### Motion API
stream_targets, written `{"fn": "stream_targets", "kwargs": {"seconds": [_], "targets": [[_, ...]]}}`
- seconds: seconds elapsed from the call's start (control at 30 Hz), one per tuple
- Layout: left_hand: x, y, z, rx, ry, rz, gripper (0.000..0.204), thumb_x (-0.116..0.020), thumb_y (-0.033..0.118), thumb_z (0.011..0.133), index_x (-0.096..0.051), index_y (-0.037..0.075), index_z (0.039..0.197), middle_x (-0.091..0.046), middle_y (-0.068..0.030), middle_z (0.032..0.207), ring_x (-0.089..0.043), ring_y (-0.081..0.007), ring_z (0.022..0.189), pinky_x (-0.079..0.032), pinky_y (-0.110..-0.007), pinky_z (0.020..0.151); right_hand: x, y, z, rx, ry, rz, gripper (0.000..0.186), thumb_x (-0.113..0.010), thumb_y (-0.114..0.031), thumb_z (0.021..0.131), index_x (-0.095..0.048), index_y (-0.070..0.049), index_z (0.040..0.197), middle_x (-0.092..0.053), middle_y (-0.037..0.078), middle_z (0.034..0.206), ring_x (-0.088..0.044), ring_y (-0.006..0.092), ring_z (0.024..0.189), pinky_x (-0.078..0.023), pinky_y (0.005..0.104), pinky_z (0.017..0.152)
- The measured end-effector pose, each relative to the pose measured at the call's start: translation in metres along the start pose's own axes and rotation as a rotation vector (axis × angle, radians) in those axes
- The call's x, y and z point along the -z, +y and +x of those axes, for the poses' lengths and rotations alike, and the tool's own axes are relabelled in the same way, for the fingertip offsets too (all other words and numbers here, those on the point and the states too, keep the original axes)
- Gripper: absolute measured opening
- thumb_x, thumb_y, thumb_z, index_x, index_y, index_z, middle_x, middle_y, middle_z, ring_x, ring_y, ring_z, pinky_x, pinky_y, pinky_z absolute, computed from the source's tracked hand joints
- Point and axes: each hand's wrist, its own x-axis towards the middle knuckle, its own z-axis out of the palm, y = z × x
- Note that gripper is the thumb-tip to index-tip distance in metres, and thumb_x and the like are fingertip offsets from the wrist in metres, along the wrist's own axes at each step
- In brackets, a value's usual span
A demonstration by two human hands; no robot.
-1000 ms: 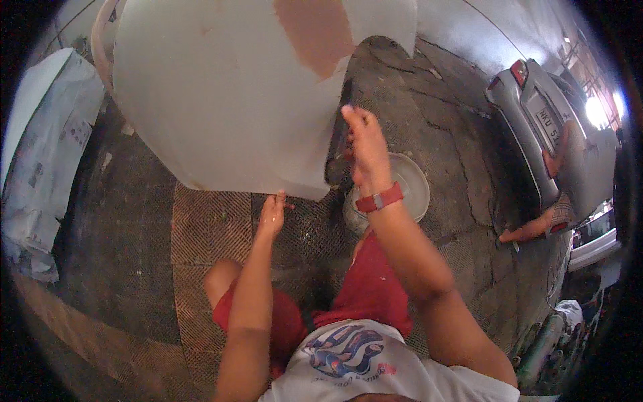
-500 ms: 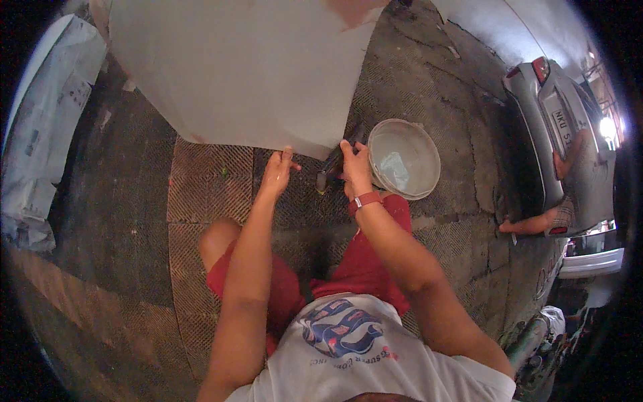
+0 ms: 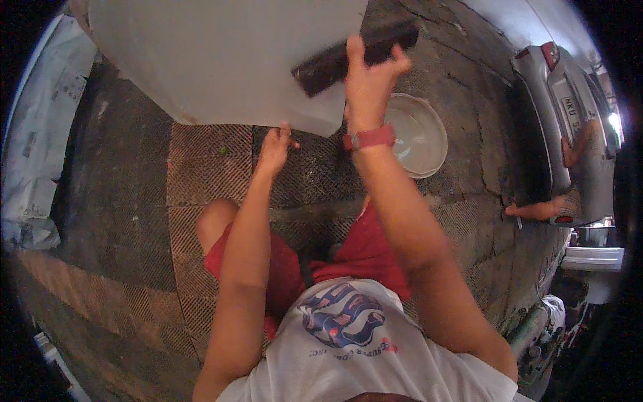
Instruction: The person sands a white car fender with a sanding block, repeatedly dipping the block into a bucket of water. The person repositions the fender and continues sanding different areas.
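Note:
A large pale grey panel [image 3: 214,60] fills the upper middle, its near edge facing me. My left hand [image 3: 274,151] grips that edge at its middle, the thumb on top. My right hand [image 3: 369,80], with a red band on the wrist, holds a long dark block [image 3: 325,69] like a sanding block. The block lies slantwise over the panel's right side, and its far end sticks out past the panel's edge. Part of the block is hidden behind the fingers, and I cannot tell whether its underside touches the panel.
A round pale bucket [image 3: 429,137] with liquid stands right of the panel, partly behind my right wrist. Ribbed mats [image 3: 201,174] cover the floor. Papered-over bodywork [image 3: 40,134] lies at far left. Another person's arm [image 3: 539,209] shows beside a silver car [image 3: 546,120] at right.
My right hand has moved up and away from me, bringing the dark block from below the panel's corner onto its right side. My left hand stays at the edge.

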Motion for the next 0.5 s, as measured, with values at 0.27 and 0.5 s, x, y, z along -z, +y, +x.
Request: {"fn": "stream_targets", "kwargs": {"seconds": [0.27, 0.5], "targets": [[0.009, 0.002, 0.001, -0.021, -0.016, -0.041, 0.076, -0.042, 0.070, 0.116, -0.059, -0.003, 0.128, -0.078, -0.0149, 0.112, -0.072, -0.0212, 0.101, -0.050, -0.042, 0.104, 0.068, 0.073, -0.057, -0.847, 0.069, 0.060, 0.090, -0.087, -0.034, 0.097, -0.032, -0.010, 0.164, -0.051, 0.023, 0.155, -0.058, 0.0369, 0.135, -0.062, 0.0497, 0.091], [0.000, -0.022, -0.008, -0.026, -0.090, -0.104, 0.062, -0.046, 0.050, 0.120, -0.047, 0.002, 0.159, -0.069, -0.0198, 0.149, -0.073, -0.0274, 0.122, -0.050, -0.044, 0.116, 0.241, 0.170, 0.087, -0.361, -0.250, -0.601, 0.076, -0.086, -0.034, 0.092, -0.051, -0.010, 0.155, -0.071, 0.021, 0.135, -0.074, 0.0383, 0.118, -0.065, 0.0522, 0.084]]}}
